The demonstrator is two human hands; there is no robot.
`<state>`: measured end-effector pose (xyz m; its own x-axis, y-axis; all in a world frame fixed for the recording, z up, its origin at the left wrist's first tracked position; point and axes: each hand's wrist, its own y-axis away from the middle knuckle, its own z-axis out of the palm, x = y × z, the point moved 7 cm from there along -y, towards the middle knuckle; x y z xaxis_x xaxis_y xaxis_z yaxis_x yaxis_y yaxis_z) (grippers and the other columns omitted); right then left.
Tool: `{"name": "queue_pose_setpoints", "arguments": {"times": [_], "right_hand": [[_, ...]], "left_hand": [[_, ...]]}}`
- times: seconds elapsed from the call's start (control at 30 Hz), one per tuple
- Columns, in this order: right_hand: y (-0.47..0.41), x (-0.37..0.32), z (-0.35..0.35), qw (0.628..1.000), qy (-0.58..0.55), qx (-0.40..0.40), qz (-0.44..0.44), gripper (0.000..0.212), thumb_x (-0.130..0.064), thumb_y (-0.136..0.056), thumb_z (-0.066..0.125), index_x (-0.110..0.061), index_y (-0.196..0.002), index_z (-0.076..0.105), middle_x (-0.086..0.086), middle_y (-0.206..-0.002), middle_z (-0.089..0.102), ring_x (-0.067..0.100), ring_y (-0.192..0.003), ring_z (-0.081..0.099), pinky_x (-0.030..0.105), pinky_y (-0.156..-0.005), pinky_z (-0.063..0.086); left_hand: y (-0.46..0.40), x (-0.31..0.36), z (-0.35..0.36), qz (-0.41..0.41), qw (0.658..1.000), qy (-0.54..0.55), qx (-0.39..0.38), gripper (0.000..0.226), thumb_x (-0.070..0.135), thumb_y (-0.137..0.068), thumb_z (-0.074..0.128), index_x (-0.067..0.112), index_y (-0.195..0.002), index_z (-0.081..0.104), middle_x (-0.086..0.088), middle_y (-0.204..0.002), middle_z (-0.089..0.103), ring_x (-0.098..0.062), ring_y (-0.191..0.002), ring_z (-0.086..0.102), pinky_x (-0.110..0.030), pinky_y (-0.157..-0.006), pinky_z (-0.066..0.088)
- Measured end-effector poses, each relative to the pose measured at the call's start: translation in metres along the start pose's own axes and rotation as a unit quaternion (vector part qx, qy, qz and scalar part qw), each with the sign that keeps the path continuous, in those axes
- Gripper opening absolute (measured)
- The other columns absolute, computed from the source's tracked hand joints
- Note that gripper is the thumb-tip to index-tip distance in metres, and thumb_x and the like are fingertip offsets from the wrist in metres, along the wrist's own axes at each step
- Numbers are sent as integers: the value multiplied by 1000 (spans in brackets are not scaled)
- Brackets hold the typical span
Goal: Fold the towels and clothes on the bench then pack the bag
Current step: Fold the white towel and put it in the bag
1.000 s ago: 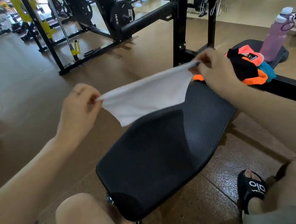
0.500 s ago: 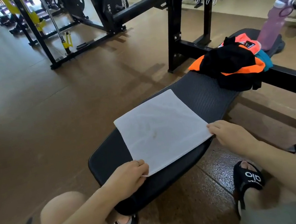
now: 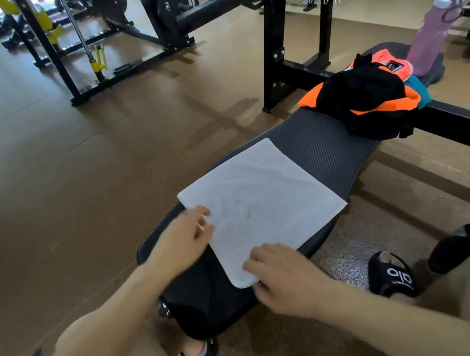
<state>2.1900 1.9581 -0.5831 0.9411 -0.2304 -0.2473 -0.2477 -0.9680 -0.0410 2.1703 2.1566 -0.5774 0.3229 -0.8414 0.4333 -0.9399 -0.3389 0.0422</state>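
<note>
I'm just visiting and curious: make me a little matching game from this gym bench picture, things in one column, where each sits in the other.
Things:
1. flat white towel
2. black and orange clothes pile
3. purple water bottle
4. black slide sandal

Places:
A. on the floor
B. far end of the black padded bench
C. near end of the bench, under both hands
D. middle of the bench

Pairs: 1-C, 2-D, 3-B, 4-A

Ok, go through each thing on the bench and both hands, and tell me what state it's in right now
White towel: spread flat on bench, unfolded.
Clothes pile: heaped, unfolded.
Purple bottle: upright, cap on.
Left hand: fingers at towel's left edge, blurred.
Right hand: at towel's near corner, grip unclear.
</note>
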Motion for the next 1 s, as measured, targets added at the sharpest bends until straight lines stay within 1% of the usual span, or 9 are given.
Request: {"name": "queue_pose_setpoints", "arguments": {"times": [0.07,0.13,0.23,0.3,0.43,0.53,0.7,0.87,1.0], "right_hand": [[-13,-19,11,1000,8,1,10,23,-35,-93,53,-18,-108,55,3,-99,58,26,-90,57,39,-75,47],[-22,-26,23,999,36,-20,30,28,-36,-92,62,-16,-111,55,6,-98,60,27,-86,59,39,-70,48],[-28,-37,33,994,85,-63,4,38,-19,-76,78,-12,-106,55,9,-89,59,27,-72,57,36,-56,38],[-29,-40,36,992,105,-69,-13,47,-12,-72,77,-9,-112,52,12,-91,61,29,-70,58,36,-54,38],[-33,-43,39,988,137,-68,-23,47,-14,-73,72,-10,-113,47,14,-86,59,28,-61,55,33,-49,36],[-34,-43,45,985,150,-83,-31,38,-15,-72,69,-13,-104,48,11,-79,55,25,-55,50,31,-46,34],[-23,-43,39,981,182,-65,-26,23,-12,-68,48,-16,-91,50,3,-69,49,20,-51,43,29,-46,27],[-2,-44,38,982,174,-58,-40,13,-11,-69,46,-17,-79,52,1,-67,48,20,-51,43,29,-48,30],[9,-45,34,987,143,-66,-36,11,-12,-70,44,-19,-76,49,0,-66,48,20,-51,44,28,-48,32]], "left_hand": [[-24,-40,-11,-98,994,37,33,38,32,-99,58,20,-133,49,3,-109,61,-14,-92,60,-39,-88,53],[-38,-73,-11,-184,978,87,36,49,36,-100,57,19,-144,41,-6,-130,58,-23,-112,59,-42,-97,50],[-52,-93,0,-239,955,171,28,61,38,-103,52,17,-155,28,-8,-145,51,-27,-132,49,-39,-103,43],[-65,-95,1,-232,956,176,33,53,35,-104,51,19,-151,35,-7,-137,56,-27,-127,51,-36,-98,42],[-82,-98,-4,-212,967,139,39,25,26,-101,54,23,-124,48,-1,-114,59,-26,-110,56,-40,-90,48],[-88,-96,-9,-195,968,151,48,14,19,-98,56,22,-110,50,-1,-105,60,-22,-96,57,-30,-71,44],[-86,-91,-21,-184,972,139,48,9,13,-98,52,22,-99,55,-4,-98,61,-24,-88,59,-31,-66,44],[-66,-95,-24,-194,973,123,6,19,8,-94,57,19,-89,71,-6,-93,70,-18,-75,70,-25,-66,48],[-48,-88,-38,-192,975,107,21,21,9,-92,58,21,-89,75,-1,-86,72,-11,-80,66,-20,-64,43]]}}
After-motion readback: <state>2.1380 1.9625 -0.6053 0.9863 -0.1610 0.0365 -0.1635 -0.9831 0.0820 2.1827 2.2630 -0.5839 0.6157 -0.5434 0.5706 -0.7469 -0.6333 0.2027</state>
